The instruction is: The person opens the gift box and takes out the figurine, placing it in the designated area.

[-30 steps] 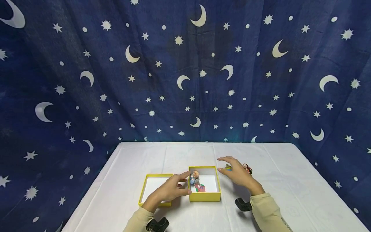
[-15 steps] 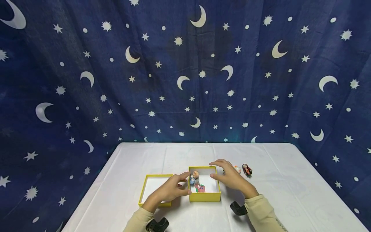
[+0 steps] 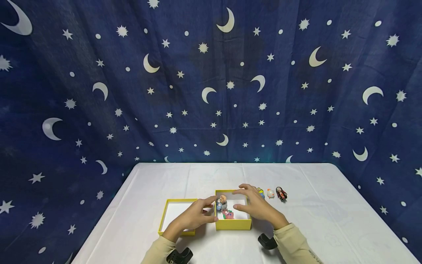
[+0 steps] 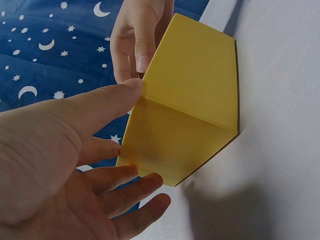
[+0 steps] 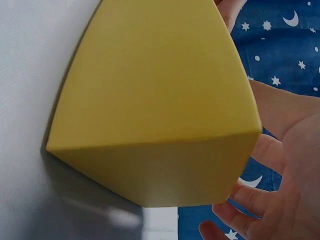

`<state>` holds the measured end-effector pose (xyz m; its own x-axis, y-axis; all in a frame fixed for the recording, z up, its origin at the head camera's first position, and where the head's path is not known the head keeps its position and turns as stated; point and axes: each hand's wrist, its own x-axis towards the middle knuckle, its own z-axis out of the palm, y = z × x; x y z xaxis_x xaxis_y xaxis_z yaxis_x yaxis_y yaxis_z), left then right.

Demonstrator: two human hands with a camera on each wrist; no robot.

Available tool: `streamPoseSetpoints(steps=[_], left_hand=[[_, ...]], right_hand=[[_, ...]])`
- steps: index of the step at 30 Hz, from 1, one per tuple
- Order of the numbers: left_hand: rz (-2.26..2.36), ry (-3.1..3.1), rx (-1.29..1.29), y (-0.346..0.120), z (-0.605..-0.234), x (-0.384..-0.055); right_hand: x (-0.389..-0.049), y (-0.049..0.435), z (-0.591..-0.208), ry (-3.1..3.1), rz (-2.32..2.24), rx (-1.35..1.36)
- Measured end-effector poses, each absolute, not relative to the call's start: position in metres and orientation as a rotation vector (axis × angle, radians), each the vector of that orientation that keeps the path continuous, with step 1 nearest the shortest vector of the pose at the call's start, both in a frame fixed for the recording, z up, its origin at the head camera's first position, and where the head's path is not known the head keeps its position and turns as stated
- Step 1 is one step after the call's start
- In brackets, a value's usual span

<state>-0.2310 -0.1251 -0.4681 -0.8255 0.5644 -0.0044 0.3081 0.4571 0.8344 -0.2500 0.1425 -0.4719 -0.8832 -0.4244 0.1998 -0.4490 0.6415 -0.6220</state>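
Observation:
A yellow open box (image 3: 233,224) with a white inside stands on the table. A small figurine with a peach-coloured head (image 3: 223,199) and blue parts sits in its back left, and a pink and green toy (image 3: 228,214) lies nearer the front. My left hand (image 3: 192,215) is at the box's left side, thumb tip right at the front corner in the left wrist view and fingers loosely spread. Over the box's right wall reaches my right hand (image 3: 258,205), thumb and fingers apart above the inside with nothing visible between them; the right wrist view hides its fingertips partly behind the box.
A shallow yellow-rimmed lid (image 3: 178,212) lies left of the box, partly under my left forearm. Behind my right hand are a yellow and blue figurine (image 3: 261,192), a round white and orange toy (image 3: 270,193) and a dark-haired doll (image 3: 281,194).
My right hand has moved left from beside the toys to over the box's right side, uncovering the toys behind it. The left hand has stayed in place.

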Motion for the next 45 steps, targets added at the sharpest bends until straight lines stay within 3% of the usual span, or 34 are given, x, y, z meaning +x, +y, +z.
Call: streamPoseSetpoints(steps=[45], left_hand=[[1.273, 2.450, 0.773, -0.125, -0.470, -0.233]], right_hand=[[-0.252, 0.115, -0.479, -2.950, 0.775, 0.703]])
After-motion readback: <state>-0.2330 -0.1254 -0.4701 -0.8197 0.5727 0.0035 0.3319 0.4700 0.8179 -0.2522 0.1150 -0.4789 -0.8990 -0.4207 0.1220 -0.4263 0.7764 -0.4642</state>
